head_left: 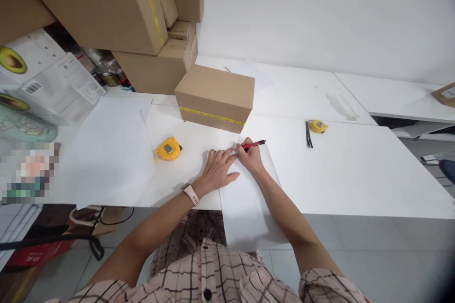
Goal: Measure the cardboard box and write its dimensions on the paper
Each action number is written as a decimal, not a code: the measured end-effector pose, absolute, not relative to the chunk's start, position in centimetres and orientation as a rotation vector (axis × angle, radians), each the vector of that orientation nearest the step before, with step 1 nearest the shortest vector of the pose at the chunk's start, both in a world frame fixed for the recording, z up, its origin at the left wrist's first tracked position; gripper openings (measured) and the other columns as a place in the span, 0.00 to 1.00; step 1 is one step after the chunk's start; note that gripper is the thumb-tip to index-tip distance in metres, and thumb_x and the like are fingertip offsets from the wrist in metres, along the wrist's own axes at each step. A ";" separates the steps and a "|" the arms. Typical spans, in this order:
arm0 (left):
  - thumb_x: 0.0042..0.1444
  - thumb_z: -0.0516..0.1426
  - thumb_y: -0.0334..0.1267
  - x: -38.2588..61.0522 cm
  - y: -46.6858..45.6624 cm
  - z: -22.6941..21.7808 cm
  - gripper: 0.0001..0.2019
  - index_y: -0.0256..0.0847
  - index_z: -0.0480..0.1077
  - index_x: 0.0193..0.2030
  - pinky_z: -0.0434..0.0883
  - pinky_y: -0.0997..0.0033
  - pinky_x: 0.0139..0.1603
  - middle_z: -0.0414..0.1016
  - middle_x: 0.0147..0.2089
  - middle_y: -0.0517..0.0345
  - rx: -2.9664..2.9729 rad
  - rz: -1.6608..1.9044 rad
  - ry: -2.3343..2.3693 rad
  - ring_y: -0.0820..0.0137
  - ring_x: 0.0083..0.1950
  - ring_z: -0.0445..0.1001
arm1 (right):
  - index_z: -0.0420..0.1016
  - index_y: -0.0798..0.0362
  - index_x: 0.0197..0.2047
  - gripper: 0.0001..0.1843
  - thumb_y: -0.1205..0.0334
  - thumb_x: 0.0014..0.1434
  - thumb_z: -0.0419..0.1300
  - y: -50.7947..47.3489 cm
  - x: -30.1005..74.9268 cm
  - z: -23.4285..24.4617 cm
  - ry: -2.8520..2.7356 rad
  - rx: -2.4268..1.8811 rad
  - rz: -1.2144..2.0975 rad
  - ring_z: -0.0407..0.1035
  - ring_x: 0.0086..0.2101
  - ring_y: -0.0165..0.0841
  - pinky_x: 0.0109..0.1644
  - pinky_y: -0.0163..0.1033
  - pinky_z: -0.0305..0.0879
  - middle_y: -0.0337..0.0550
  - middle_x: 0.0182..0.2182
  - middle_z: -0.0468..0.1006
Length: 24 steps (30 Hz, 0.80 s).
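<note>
My right hand point(250, 155) grips a red and black pen point(256, 144), its tip end near the top of a white sheet of paper point(245, 199). The sheet hangs over the table's front edge toward me. Flat on the paper's upper left part lies my left hand point(219, 169), fingers spread, wearing a pink-strapped band at the wrist. A closed cardboard box point(215, 97) with a yellow measuring tape strip along its front side sits just beyond both hands. To the left of my left hand rests a yellow tape measure point(169, 148).
Another yellow tape measure point(317, 126) with a black strap lies to the right on the white table point(355, 170). Large cardboard boxes point(95, 9) are stacked at the back left. Big white sheets point(110, 151) cover the table's left part, near white avocado-printed boxes point(60, 85).
</note>
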<state>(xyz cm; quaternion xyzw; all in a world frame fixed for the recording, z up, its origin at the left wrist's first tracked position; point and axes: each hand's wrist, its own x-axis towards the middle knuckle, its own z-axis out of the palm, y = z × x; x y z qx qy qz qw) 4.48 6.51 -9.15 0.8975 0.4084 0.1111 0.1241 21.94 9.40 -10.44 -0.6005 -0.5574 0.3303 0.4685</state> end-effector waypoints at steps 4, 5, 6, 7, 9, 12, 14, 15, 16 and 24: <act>0.63 0.56 0.51 4.5 6.5 -9.2 0.29 0.45 0.62 0.69 0.52 0.38 0.66 0.57 0.74 0.46 2.603 0.342 1.188 0.47 0.66 0.61 | 0.59 0.47 0.27 0.15 0.53 0.59 0.59 9.4 21.9 -10.4 -1.355 -1.465 0.820 0.57 0.23 0.30 0.29 0.39 0.53 0.32 0.20 0.62; 0.63 0.56 0.51 4.5 6.5 -9.2 0.29 0.44 0.62 0.69 0.52 0.38 0.66 0.58 0.74 0.46 2.606 0.340 1.190 0.47 0.66 0.61 | 0.59 0.47 0.27 0.15 0.53 0.59 0.59 9.5 21.9 -10.5 -1.354 -1.463 0.821 0.57 0.23 0.30 0.29 0.39 0.53 0.32 0.20 0.62; 0.63 0.56 0.51 4.5 6.5 -9.2 0.29 0.44 0.62 0.69 0.53 0.38 0.66 0.58 0.74 0.46 2.610 0.337 1.192 0.48 0.66 0.61 | 0.59 0.47 0.27 0.15 0.53 0.59 0.59 9.5 21.9 -10.5 -1.356 -1.461 0.822 0.57 0.23 0.30 0.29 0.39 0.53 0.32 0.21 0.62; 0.63 0.56 0.51 4.5 6.5 -9.2 0.29 0.44 0.62 0.69 0.53 0.38 0.66 0.58 0.74 0.45 2.614 0.334 1.193 0.48 0.66 0.61 | 0.59 0.47 0.27 0.15 0.53 0.59 0.59 9.5 21.9 -10.6 -1.357 -1.460 0.823 0.57 0.23 0.30 0.29 0.39 0.53 0.32 0.21 0.62; 0.64 0.56 0.51 4.5 6.5 -9.2 0.29 0.43 0.62 0.69 0.53 0.38 0.66 0.58 0.74 0.45 2.622 0.333 1.195 0.49 0.66 0.61 | 0.59 0.47 0.27 0.15 0.54 0.59 0.59 9.5 21.9 -10.7 -1.361 -1.459 0.826 0.57 0.23 0.30 0.29 0.39 0.52 0.32 0.21 0.62; 0.63 0.56 0.52 4.5 6.5 -9.2 0.30 0.43 0.62 0.69 0.52 0.38 0.66 0.58 0.74 0.45 2.624 0.333 1.199 0.49 0.66 0.61 | 0.58 0.47 0.27 0.14 0.55 0.59 0.59 9.5 21.9 -10.8 -1.371 -1.457 0.826 0.57 0.23 0.30 0.29 0.38 0.52 0.32 0.21 0.61; 0.63 0.56 0.52 4.5 6.5 -9.2 0.29 0.44 0.62 0.68 0.52 0.38 0.66 0.58 0.74 0.45 2.622 0.326 1.202 0.48 0.66 0.61 | 0.59 0.47 0.27 0.14 0.55 0.59 0.59 9.5 21.9 -10.8 -1.377 -1.462 0.816 0.57 0.23 0.30 0.29 0.38 0.51 0.32 0.20 0.61; 0.63 0.56 0.52 4.5 6.5 -9.2 0.29 0.44 0.62 0.68 0.52 0.38 0.66 0.58 0.74 0.46 2.623 0.322 1.203 0.48 0.66 0.61 | 0.59 0.47 0.27 0.14 0.55 0.59 0.59 9.5 22.0 -10.8 -1.379 -1.466 0.809 0.57 0.23 0.30 0.29 0.38 0.51 0.31 0.20 0.61; 0.63 0.56 0.52 4.5 6.5 -9.2 0.29 0.45 0.62 0.68 0.52 0.38 0.66 0.57 0.75 0.46 2.625 0.318 1.205 0.49 0.66 0.61 | 0.59 0.47 0.27 0.14 0.55 0.59 0.59 9.5 22.0 -10.8 -1.379 -1.468 0.802 0.57 0.23 0.30 0.29 0.38 0.51 0.31 0.20 0.61; 0.63 0.56 0.51 4.5 6.5 -9.1 0.29 0.43 0.63 0.68 0.53 0.38 0.65 0.58 0.74 0.45 2.637 0.332 1.195 0.48 0.65 0.61 | 0.58 0.48 0.26 0.14 0.57 0.58 0.58 9.4 21.9 -10.6 -1.369 -1.479 0.808 0.56 0.23 0.29 0.28 0.38 0.50 0.31 0.20 0.60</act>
